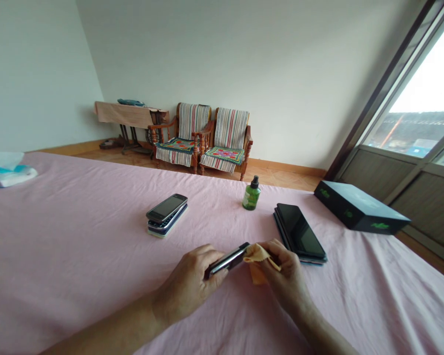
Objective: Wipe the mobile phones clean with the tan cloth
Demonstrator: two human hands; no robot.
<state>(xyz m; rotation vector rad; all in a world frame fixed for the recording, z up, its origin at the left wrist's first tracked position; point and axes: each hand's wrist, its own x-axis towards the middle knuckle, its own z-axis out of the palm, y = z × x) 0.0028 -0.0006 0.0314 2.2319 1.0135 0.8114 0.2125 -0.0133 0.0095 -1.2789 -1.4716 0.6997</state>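
Note:
My left hand [192,281] is closed round one end of a dark mobile phone [227,262] with a silvery edge, held up on its side above the pink cloth. Pinched in my right hand [286,276] is a small yellow-orange cleaning cloth [259,259], which touches the phone's far end. Part of that cloth hangs below the fingers. Just beyond my right hand lies a stack of large dark smartphones [301,231]. A smaller stack of older phones [167,212] sits to the left, its top one tilted.
A green spray bottle [251,195] with a black top stands between the stacks. The black box [358,207] is at the right, a tissue pack [9,172] at the far left. Pink cloth [96,236] covers the surface. Two wooden chairs [225,140] stand beyond.

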